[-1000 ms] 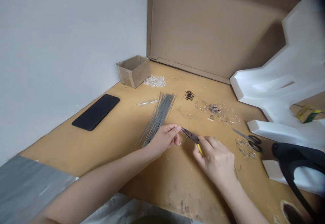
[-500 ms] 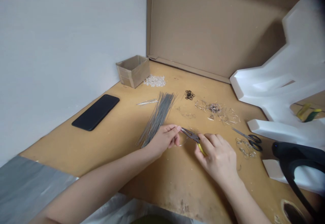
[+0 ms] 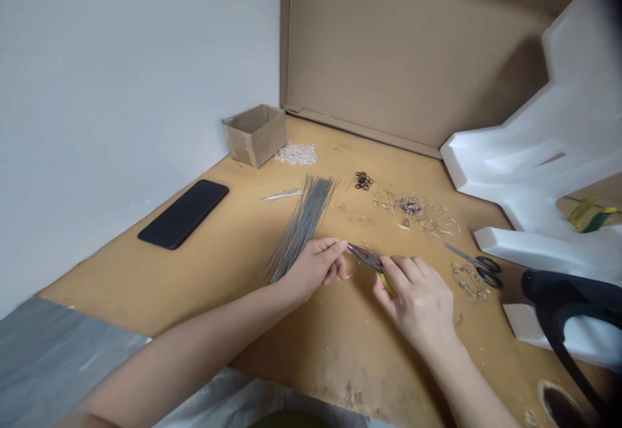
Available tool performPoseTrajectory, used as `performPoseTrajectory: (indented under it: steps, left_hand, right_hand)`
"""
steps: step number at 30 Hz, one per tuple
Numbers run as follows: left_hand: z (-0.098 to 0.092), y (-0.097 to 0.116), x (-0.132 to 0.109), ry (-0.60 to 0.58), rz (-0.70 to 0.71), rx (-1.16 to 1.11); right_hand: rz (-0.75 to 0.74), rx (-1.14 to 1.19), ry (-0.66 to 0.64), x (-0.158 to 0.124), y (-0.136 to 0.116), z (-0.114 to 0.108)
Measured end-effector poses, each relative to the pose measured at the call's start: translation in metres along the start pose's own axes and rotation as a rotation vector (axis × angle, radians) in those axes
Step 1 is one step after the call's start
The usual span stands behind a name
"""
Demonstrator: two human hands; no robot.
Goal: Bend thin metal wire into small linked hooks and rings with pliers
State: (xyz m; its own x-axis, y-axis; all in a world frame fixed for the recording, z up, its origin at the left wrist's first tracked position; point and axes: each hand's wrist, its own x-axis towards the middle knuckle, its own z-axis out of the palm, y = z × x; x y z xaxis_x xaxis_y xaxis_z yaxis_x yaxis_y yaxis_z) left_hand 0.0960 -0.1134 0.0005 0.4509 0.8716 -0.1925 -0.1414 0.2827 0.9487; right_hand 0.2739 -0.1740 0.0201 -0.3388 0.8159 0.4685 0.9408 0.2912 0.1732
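My right hand (image 3: 415, 295) is wrapped round the yellow handles of a pair of pliers (image 3: 365, 258), whose grey jaws point left. At the jaw tips, my left hand (image 3: 321, 263) pinches a thin wire (image 3: 350, 274); part of it curves below the pliers, and its end is hidden by the fingers. Just behind my left hand lies a bundle of straight grey wires (image 3: 308, 217), spread on the wooden table (image 3: 311, 344). Whether the jaws grip the wire is too small to tell.
Left of the bundle lies a black phone (image 3: 183, 214). Farther back are a small cardboard box (image 3: 255, 140), clear beads (image 3: 296, 153) and black rings (image 3: 363, 180). To the right are tangled wire pieces (image 3: 427, 214), scissors (image 3: 481, 266) and white foam (image 3: 525, 156). A cardboard panel (image 3: 389, 59) closes the back.
Almost nothing differs. Both hands and the pliers hold nearly the same place, with only a very slight shift at the fingers and jaws.
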Motion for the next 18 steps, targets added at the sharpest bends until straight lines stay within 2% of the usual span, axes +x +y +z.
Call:
performPoseTrajectory:
  steps: [18]
  left_hand:
    - [0.0010, -0.0025, -0.0012, 0.023, 0.019, -0.005]
  right_hand:
    - [0.016, 0.065, -0.016, -0.0023, 0.0000, 0.0017]
